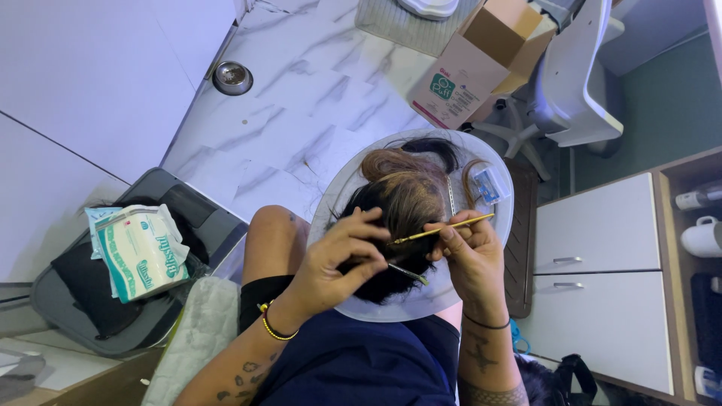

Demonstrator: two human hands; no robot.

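1. Left hand (335,259): fingers curled and pressed onto the dark hair of a wig (402,214), pinning a section down; wrist carries a yellow bead bracelet (272,327).
2. Right hand (470,256): fingers closed on a thin yellow-handled tool (444,228), held approx. level across the wig; tip meets the hair just beside the left fingers.
3. Wig: dark w/ lighter brown streaks, lying on a round white tray (338,192) resting on the person's lap, centre of scene.
4. Metal clip (408,272): sits in the hair betw. both hands; whether either hand grips it cannot be told.
5. Small blue object (489,184): far-right part of tray, prob. a blade holder.
6. Cardboard box (481,64): on marble floor, far right.
7. Metal bowl (232,77): floor, far left.
8. Soft white-teal pack (143,252): near left, on a grey case (56,308).
9. White drawers (602,278): right.
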